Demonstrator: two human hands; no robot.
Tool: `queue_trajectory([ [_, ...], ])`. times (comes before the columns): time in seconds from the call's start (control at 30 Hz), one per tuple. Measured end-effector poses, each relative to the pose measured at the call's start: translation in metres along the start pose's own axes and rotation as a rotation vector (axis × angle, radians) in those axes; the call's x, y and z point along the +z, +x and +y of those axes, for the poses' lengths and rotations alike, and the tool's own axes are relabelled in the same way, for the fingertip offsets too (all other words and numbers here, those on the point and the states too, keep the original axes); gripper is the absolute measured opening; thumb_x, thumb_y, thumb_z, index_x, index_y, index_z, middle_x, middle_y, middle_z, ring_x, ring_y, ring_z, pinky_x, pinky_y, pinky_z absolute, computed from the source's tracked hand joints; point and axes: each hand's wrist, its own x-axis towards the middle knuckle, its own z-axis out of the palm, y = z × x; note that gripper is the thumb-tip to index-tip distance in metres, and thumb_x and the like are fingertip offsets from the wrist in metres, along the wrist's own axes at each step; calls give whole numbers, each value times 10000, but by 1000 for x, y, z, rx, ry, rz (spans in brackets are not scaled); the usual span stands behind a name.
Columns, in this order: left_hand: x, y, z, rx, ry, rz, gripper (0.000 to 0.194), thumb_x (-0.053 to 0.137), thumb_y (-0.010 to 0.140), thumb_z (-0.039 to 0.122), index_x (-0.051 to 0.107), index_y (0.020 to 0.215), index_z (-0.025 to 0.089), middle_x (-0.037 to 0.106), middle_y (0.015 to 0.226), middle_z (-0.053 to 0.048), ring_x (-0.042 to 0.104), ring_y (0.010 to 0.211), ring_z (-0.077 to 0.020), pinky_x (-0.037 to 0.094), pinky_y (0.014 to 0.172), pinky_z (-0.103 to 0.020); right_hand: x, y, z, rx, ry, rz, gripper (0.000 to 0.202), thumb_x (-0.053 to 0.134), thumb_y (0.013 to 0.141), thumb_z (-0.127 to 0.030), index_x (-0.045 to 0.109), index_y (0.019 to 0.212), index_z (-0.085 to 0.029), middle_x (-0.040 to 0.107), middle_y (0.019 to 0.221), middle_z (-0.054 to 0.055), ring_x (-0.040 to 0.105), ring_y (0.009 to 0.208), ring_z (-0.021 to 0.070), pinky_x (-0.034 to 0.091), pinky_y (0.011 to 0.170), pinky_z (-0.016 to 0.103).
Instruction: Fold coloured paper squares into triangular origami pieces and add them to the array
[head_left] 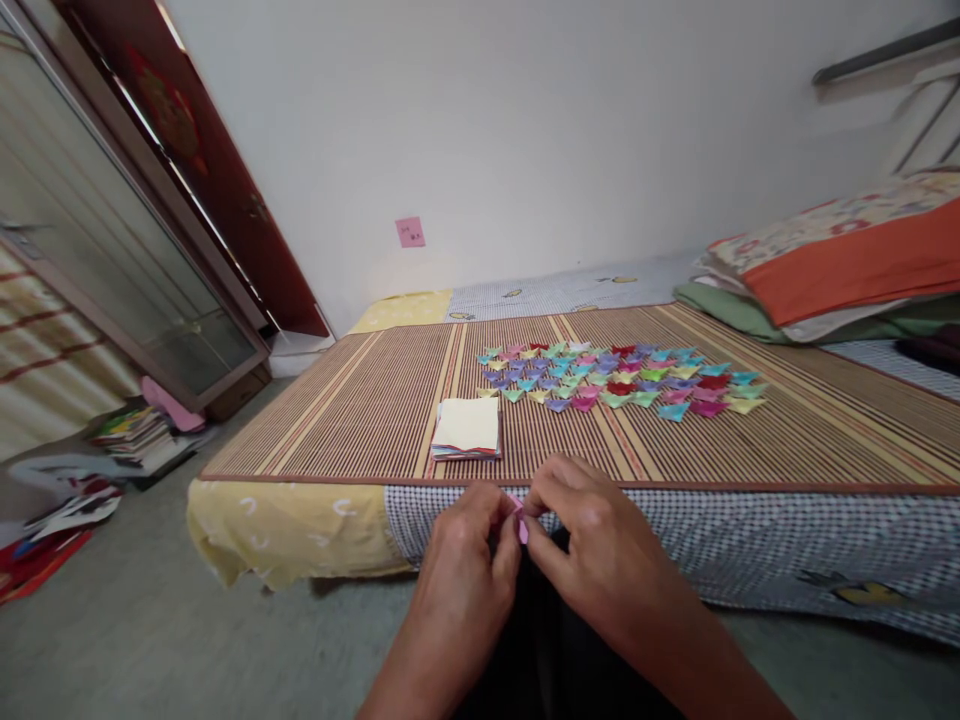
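Note:
Just in front of the bed's near edge, my left hand (472, 550) and my right hand (592, 530) meet around a small folded pink paper (523, 530). Both hands pinch it between thumb and fingers, and the fingers cover part of it. Beyond my left hand, a stack of square papers (466, 428) with a cream sheet on top lies on the striped mat (360, 410). Several rows of small folded paper pieces (622, 388) in many colours are spread over the mat, behind and to the right of the stack.
Folded bedding (855, 250) is piled at the bed's right end. A pink note (410, 232) is stuck to the white wall. At the left are a glass-panelled door (112, 200), a stack of books (135, 435) and a pink item (171, 405) near the floor.

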Motion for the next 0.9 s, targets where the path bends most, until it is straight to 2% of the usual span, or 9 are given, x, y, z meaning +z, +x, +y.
queue_trajectory([
  [0.17,0,-1,-1,1,-17,-7,155,536,925,128,540,789,203,577,773,16,527,705,-150,379,653,-269,-1,0,-3,5,41,-22,233,595,844,-10,522,703,-181,580,826,39,536,822,219,415,728,351],
  [0.33,0,-1,-1,-14,-5,23,179,563,887,98,538,743,201,574,744,22,523,687,-144,374,640,-262,2,0,-3,-21,104,7,225,570,849,-11,524,708,-180,579,821,35,534,817,211,412,728,345],
  [0.53,2,3,-4,-11,27,105,172,554,893,91,607,761,187,582,725,14,527,674,-149,373,638,-262,-4,0,4,19,260,24,156,578,881,-27,624,852,-173,623,911,39,587,900,207,449,802,346],
  [0.9,0,4,-3,-6,-51,31,164,535,879,60,610,837,199,597,761,29,542,710,-141,394,674,-245,-6,7,-2,31,100,-106,199,661,831,36,624,802,-158,603,899,41,563,889,219,441,772,344],
])
